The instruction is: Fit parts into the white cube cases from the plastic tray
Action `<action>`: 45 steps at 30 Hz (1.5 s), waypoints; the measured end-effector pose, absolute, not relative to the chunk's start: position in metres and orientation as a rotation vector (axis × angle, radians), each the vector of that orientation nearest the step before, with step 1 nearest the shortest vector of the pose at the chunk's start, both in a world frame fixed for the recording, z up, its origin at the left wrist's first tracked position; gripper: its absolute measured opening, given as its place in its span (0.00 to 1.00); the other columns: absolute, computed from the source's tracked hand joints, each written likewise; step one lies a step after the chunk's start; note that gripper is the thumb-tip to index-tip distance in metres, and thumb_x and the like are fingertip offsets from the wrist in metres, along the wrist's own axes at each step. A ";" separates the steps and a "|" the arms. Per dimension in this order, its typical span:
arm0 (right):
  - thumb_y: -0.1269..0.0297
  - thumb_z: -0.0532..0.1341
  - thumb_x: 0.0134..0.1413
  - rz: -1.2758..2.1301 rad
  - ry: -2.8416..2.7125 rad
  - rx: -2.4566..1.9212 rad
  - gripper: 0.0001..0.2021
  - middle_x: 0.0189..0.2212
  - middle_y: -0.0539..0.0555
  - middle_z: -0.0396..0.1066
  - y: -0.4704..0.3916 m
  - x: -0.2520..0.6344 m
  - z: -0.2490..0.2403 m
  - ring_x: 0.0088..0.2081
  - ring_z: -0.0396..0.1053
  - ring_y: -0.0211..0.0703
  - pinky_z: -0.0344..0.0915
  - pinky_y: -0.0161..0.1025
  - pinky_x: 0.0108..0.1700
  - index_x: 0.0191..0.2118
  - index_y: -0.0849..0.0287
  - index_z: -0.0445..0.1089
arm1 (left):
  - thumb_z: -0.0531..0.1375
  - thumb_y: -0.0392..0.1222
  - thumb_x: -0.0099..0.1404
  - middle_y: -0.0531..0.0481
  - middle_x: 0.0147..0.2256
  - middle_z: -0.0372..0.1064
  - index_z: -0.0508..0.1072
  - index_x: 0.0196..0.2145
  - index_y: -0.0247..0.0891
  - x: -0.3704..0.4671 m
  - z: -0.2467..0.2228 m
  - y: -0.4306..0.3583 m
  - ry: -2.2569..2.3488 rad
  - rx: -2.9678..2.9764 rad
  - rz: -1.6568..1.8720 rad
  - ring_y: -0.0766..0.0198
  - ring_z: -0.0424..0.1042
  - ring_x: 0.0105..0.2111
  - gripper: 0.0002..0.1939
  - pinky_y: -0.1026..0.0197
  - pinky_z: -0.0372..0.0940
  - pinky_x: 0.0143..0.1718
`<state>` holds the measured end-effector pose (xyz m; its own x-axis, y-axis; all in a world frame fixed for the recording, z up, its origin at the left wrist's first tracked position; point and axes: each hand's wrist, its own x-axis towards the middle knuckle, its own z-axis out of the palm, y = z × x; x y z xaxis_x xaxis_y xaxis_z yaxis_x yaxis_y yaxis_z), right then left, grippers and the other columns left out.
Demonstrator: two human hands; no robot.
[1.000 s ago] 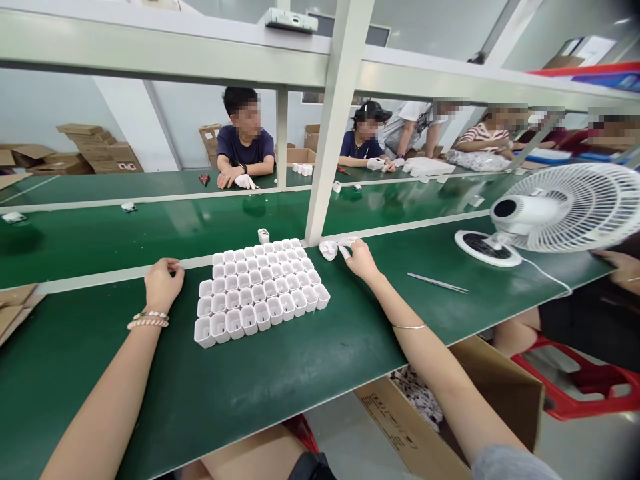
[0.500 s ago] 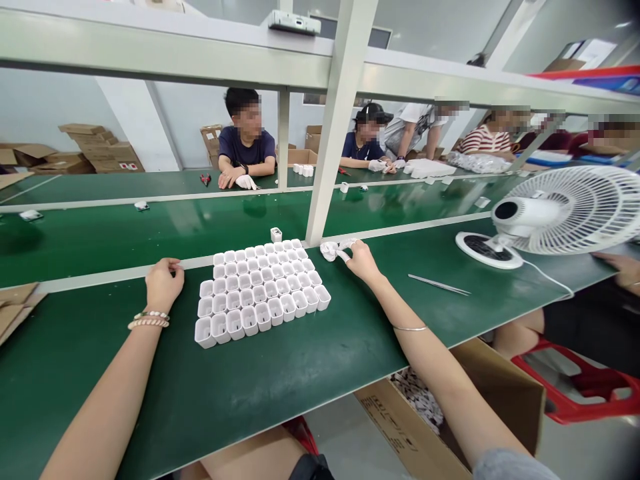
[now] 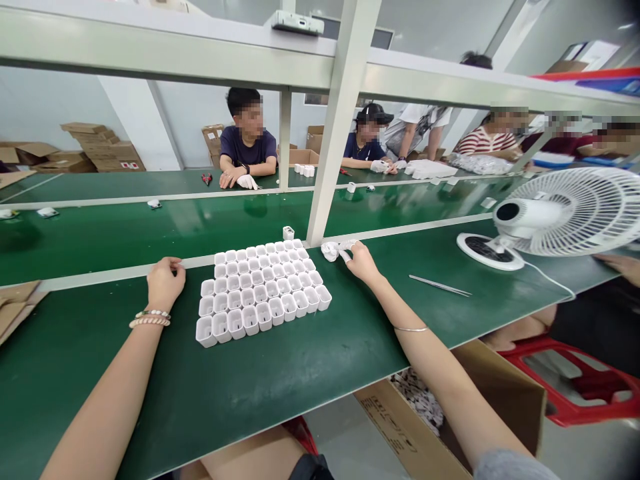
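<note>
Since the earlier frame, a white housing (image 3: 289, 233) has travelled right along the green belt (image 3: 100, 243), beyond the white cups (image 3: 263, 293). I find the left hand (image 3: 166, 283) loosely open, nothing visible in it; the right hand (image 3: 363, 261) meets a crumpled white cloth (image 3: 330, 251) on the desk (image 3: 250, 387), grip undeterminable. I judge the cloth light and soft, best pinched by a fold.

And the white round-caged plastic fan (image 3: 543, 213) clips the right edge! The brown cardboard box (image 3: 387, 430) hides partly behind green table (image 3: 280, 373) and right forearm (image 3: 443, 373), its pale pieces (image 3: 416, 403) too small to name. Right grip (image 3: 364, 263) masks some crumpled white cloth (image 3: 329, 251).
</note>
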<state>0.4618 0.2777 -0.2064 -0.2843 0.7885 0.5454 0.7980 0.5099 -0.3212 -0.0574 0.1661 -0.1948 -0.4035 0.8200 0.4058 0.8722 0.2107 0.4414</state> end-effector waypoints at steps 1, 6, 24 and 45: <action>0.68 0.58 0.59 -0.017 -2.090 -1.289 0.11 0.44 0.64 0.75 0.278 0.462 -0.206 0.50 0.71 0.60 0.69 0.56 0.52 0.44 0.60 0.76 | 0.51 0.40 0.63 0.38 0.40 0.74 0.71 0.44 0.32 -0.058 -0.195 0.166 -2.379 -1.663 -0.957 0.49 0.74 0.43 0.15 0.50 0.66 0.52; 0.69 0.58 0.59 -0.027 -2.088 -1.293 0.12 0.44 0.63 0.76 0.278 0.462 -0.206 0.50 0.71 0.60 0.69 0.56 0.52 0.45 0.59 0.76 | 0.51 0.40 0.62 0.38 0.40 0.74 0.71 0.44 0.32 -0.058 -0.195 0.167 -2.374 -1.667 -0.953 0.49 0.74 0.44 0.16 0.50 0.66 0.52; 0.72 0.56 0.58 -0.052 -2.079 -1.317 0.13 0.44 0.64 0.76 0.277 0.462 -0.204 0.50 0.71 0.59 0.69 0.54 0.52 0.44 0.62 0.76 | 0.51 0.39 0.62 0.38 0.40 0.74 0.71 0.43 0.32 -0.060 -0.196 0.167 -2.373 -1.681 -0.977 0.49 0.73 0.43 0.15 0.49 0.66 0.51; 0.68 0.63 0.55 -0.047 -2.047 -1.253 0.06 0.41 0.64 0.76 0.277 0.460 -0.206 0.46 0.73 0.60 0.70 0.55 0.50 0.39 0.61 0.73 | 0.52 0.42 0.59 0.39 0.35 0.73 0.69 0.39 0.37 -0.071 -0.209 0.174 -2.284 -1.698 -1.076 0.44 0.74 0.40 0.12 0.42 0.68 0.49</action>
<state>0.4604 0.2773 -0.2059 -0.2644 0.7604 0.5931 0.7866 0.5259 -0.3236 -0.0713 0.1745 -0.2092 -0.3738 0.8010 0.4677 0.8706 0.1291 0.4748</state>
